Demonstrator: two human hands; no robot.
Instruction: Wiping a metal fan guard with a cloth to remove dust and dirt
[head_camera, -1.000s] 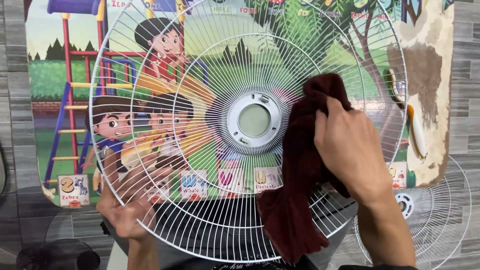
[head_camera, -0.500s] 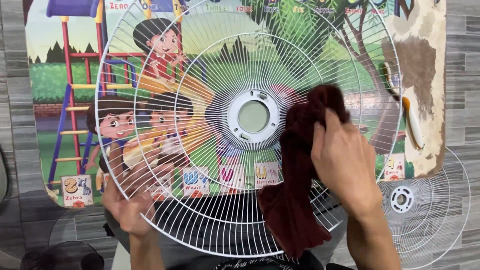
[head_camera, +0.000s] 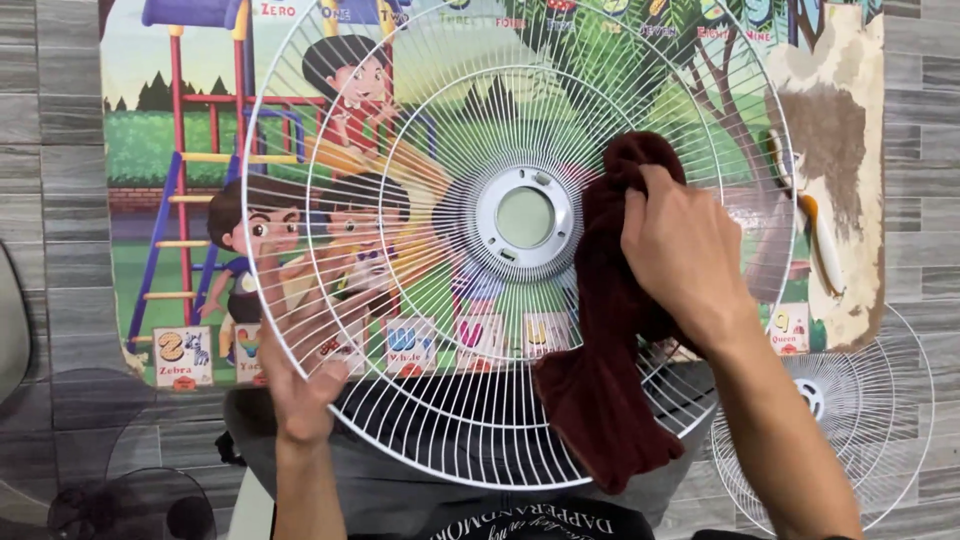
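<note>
On fan grille (head_camera: 450, 300) facing up, maroon cloth (head_camera: 605, 380) hanging lengthwise

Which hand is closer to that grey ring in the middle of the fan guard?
Right. The right hand presses the cloth just beside the ring; the left hand grips the guard's rim.

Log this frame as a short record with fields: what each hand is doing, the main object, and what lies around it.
left hand: the left hand grips the lower left rim of the fan guard
right hand: the right hand presses a dark red cloth against the guard's right side
fan guard: white wire, round, held up tilted over the person's lap, grey ring at its centre
cloth: bunched under the hand, its end hanging down past the lower rim
surroundings: colourful children's mat on grey floor; second fan guard at right
</note>
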